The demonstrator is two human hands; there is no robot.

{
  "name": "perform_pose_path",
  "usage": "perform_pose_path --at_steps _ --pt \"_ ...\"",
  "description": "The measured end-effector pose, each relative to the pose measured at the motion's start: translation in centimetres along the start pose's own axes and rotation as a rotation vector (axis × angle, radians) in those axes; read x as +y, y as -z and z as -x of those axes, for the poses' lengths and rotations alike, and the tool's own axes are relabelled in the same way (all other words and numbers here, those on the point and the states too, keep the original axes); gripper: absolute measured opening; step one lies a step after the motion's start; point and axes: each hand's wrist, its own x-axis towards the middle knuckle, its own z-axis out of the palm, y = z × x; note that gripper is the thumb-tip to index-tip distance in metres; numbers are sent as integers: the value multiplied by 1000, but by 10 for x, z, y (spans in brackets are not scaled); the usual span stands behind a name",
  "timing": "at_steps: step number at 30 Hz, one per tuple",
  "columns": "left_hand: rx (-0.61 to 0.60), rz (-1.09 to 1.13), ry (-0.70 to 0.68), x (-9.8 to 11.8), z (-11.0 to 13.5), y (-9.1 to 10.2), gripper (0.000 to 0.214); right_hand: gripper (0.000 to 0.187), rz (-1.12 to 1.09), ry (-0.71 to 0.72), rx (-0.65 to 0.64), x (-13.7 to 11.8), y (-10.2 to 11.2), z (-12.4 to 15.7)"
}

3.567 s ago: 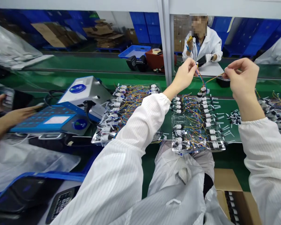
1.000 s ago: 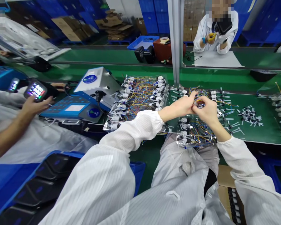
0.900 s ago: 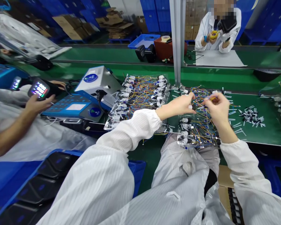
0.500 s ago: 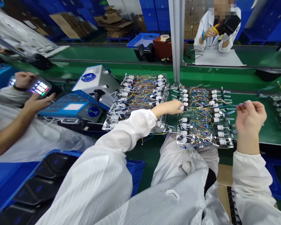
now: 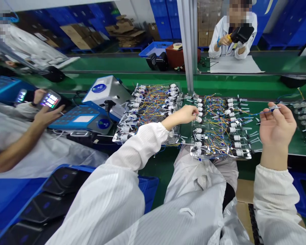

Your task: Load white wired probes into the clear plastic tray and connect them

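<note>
2 hands (image 5: 185,114), wire (image 5: 257,113) in R (image 5: 277,129)

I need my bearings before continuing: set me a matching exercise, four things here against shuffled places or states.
1. Left hand
2. Right hand
3. Silver-and-blue metal machine
4. Bright-blue plastic basket

A. Beside a dark-red box
B. Holding a thin blue wire
C. At a row of white-and-black cylindrical parts
D. Bearing a round blue label

Pairs: 1-C, 2-B, 3-D, 4-A
</note>
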Motion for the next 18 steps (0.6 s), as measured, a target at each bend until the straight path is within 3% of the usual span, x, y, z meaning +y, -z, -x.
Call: perform_pose_path --at_steps 4,8,10,13,18 --pt "321 727 -6 21 21 -6 28 21 -63 -14 -32 -1 -7 -3" --pt "700 1214 -1 37 38 -45 28 21 -112 44 -11 3 -13 -8" --pt "815 1299 48 36 42 -70 29 18 -122 36 9 5 -16 -9" --pt "872 1310 90 27 41 -101 37 18 -115 26 -9 4 -17 -11" --pt "957 1188 110 6 28 -121 35 17 -95 14 -17 3 -19 -13"
